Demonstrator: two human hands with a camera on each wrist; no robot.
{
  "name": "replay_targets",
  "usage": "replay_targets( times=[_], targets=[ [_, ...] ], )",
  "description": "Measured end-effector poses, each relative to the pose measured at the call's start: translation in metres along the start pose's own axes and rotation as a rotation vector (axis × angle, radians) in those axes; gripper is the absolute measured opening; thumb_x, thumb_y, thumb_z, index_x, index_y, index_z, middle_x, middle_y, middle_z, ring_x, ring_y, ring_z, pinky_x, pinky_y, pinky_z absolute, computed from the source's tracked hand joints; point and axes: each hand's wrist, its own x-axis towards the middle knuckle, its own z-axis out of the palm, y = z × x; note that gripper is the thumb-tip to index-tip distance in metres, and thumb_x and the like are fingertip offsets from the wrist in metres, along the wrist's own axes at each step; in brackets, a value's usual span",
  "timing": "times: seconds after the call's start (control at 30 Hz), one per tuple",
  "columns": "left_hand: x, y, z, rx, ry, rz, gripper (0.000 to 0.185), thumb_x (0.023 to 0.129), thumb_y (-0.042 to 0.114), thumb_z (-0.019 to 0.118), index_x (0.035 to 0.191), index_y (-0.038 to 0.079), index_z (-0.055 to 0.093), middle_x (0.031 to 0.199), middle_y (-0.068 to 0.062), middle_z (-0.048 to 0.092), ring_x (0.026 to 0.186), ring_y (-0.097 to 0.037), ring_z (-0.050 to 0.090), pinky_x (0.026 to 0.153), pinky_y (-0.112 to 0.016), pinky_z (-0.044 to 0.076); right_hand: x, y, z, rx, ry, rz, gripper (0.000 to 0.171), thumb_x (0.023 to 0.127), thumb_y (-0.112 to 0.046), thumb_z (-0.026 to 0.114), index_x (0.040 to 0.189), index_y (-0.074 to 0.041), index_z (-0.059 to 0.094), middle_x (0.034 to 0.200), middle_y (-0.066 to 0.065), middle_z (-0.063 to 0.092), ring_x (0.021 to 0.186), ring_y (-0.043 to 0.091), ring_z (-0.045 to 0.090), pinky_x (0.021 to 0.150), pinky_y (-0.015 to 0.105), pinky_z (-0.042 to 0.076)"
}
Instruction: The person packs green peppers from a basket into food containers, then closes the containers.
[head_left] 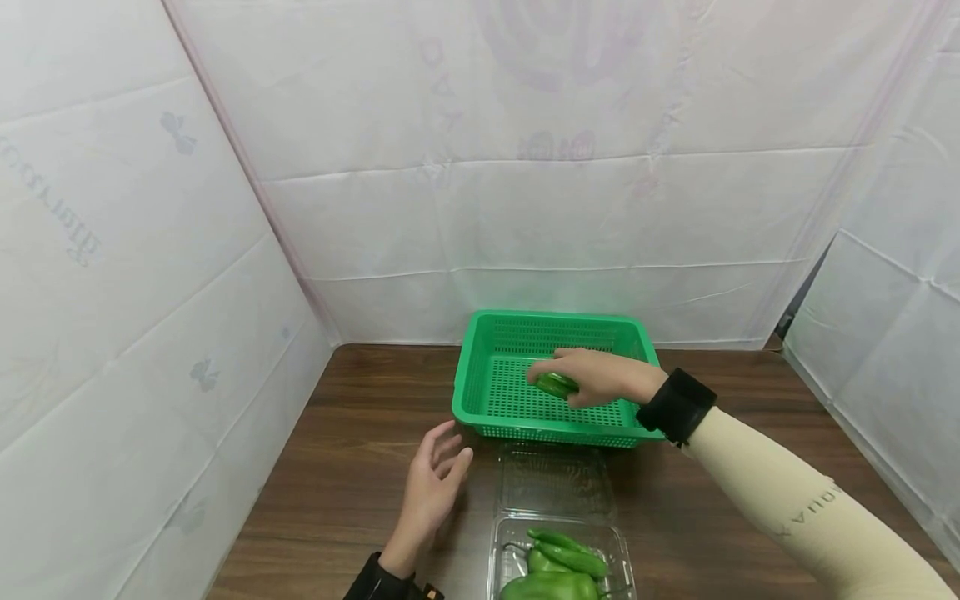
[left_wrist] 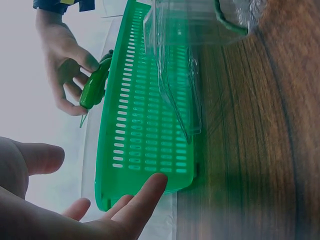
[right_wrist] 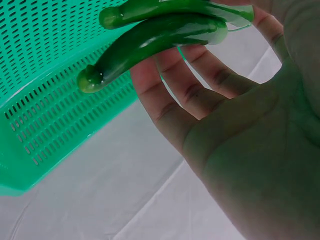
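My right hand point(head_left: 592, 375) holds at least two glossy, long green peppers point(head_left: 557, 384) over the green basket point(head_left: 465, 392). In the right wrist view, the curved peppers point(right_wrist: 155, 42) lie side by side against the fingertips, their lighter blunt ends pointing left. A thin stem hangs off the pepper bundle point(left_wrist: 95, 87) in the left wrist view. My left hand point(head_left: 433, 483) is held above the table, fingers spread and slightly bent, near the basket's front left corner with nothing in it. Its fingertips appear apart from the basket in the head view.
A clear plastic clamshell box point(head_left: 491, 567) lies in front of the basket, its lid point(head_left: 555, 483) folded back toward it. Several green peppers point(head_left: 551, 586), long and round, sit inside. White sheets point(head_left: 555, 217) enclose the brown wooden table point(head_left: 345, 467) at the back and sides.
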Motion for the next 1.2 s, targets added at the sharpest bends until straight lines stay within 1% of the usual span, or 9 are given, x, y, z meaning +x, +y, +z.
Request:
replay_targets(
  times=[0.07, 0.2, 0.3, 0.47, 0.7, 0.87, 0.93, 1.03, 1.2],
  targets=[
    [-0.004, 0.001, 0.000, -0.002, -0.008, 0.006, 0.054, 0.102, 0.013, 0.066, 0.150, 0.004, 0.043, 0.144, -0.034, 0.051, 0.118, -0.042, 0.064, 0.086, -0.036, 0.061, -0.005, -0.002, 0.000, 0.000, 0.015, -0.013, 0.062, 0.094, -0.002, 0.073, 0.147, -0.026, 0.051, 0.134, 0.009, 0.055, 0.112, 0.027, 0.055, 0.089, 0.039, 0.049],
    [-0.010, 0.003, 0.000, 0.001, -0.018, 0.012, 0.054, 0.102, 0.012, 0.066, 0.150, 0.003, 0.043, 0.143, -0.034, 0.051, 0.117, -0.043, 0.065, 0.084, -0.034, 0.062, -0.013, -0.006, 0.001, -0.002, 0.040, -0.038, 0.061, 0.095, 0.000, 0.070, 0.148, -0.023, 0.051, 0.133, 0.008, 0.054, 0.104, 0.022, 0.051, 0.081, 0.038, 0.043],
    [-0.014, 0.003, 0.001, 0.015, -0.022, 0.012, 0.054, 0.101, 0.012, 0.067, 0.149, 0.003, 0.044, 0.142, -0.034, 0.052, 0.116, -0.043, 0.065, 0.085, -0.034, 0.061, -0.018, -0.009, 0.001, -0.013, 0.056, -0.046, 0.061, 0.095, 0.001, 0.068, 0.148, -0.025, 0.051, 0.127, 0.006, 0.054, 0.096, 0.020, 0.048, 0.075, 0.039, 0.039],
    [-0.021, 0.004, 0.003, 0.018, -0.029, 0.012, 0.054, 0.100, 0.012, 0.068, 0.148, 0.003, 0.045, 0.142, -0.035, 0.052, 0.116, -0.045, 0.064, 0.087, -0.035, 0.061, -0.024, -0.017, 0.000, -0.033, 0.088, -0.073, 0.064, 0.092, 0.003, 0.068, 0.145, -0.029, 0.053, 0.113, 0.002, 0.051, 0.085, 0.017, 0.044, 0.069, 0.035, 0.038],
    [-0.030, 0.004, 0.005, -0.008, -0.044, 0.008, 0.054, 0.099, 0.010, 0.069, 0.147, 0.003, 0.046, 0.142, -0.036, 0.051, 0.114, -0.044, 0.065, 0.085, -0.032, 0.061, -0.034, -0.029, 0.003, -0.062, 0.109, -0.107, 0.061, 0.095, -0.001, 0.069, 0.146, -0.030, 0.053, 0.116, 0.000, 0.052, 0.086, 0.016, 0.042, 0.071, 0.035, 0.035],
    [-0.035, 0.003, 0.007, -0.004, -0.063, -0.013, 0.054, 0.099, 0.012, 0.069, 0.147, 0.003, 0.047, 0.141, -0.036, 0.051, 0.113, -0.043, 0.066, 0.085, -0.033, 0.061, -0.039, -0.035, 0.006, -0.068, 0.128, -0.136, 0.061, 0.091, 0.002, 0.068, 0.141, -0.032, 0.056, 0.110, -0.002, 0.052, 0.080, 0.013, 0.041, 0.066, 0.030, 0.036],
    [-0.037, 0.003, 0.009, -0.015, -0.065, -0.025, 0.054, 0.098, 0.012, 0.069, 0.147, 0.003, 0.047, 0.142, -0.036, 0.051, 0.113, -0.042, 0.066, 0.085, -0.036, 0.062, -0.040, -0.037, 0.007, -0.066, 0.130, -0.141, 0.062, 0.090, 0.003, 0.068, 0.141, -0.032, 0.057, 0.107, -0.002, 0.052, 0.078, 0.013, 0.041, 0.065, 0.028, 0.036],
    [-0.040, 0.004, 0.010, -0.041, -0.065, -0.036, 0.054, 0.098, 0.010, 0.069, 0.147, 0.003, 0.047, 0.141, -0.036, 0.051, 0.112, -0.042, 0.067, 0.084, -0.041, 0.062, -0.043, -0.042, 0.009, -0.053, 0.127, -0.146, 0.063, 0.089, 0.003, 0.070, 0.141, -0.031, 0.057, 0.109, -0.002, 0.052, 0.079, 0.013, 0.042, 0.066, 0.028, 0.037],
    [-0.046, 0.004, 0.012, -0.066, -0.065, -0.038, 0.053, 0.098, 0.009, 0.069, 0.146, 0.002, 0.047, 0.141, -0.036, 0.052, 0.111, -0.040, 0.068, 0.084, -0.040, 0.062, -0.048, -0.050, 0.014, -0.058, 0.119, -0.164, 0.061, 0.091, 0.001, 0.068, 0.142, -0.030, 0.055, 0.114, -0.002, 0.052, 0.083, 0.012, 0.041, 0.068, 0.029, 0.035]
  ],
)
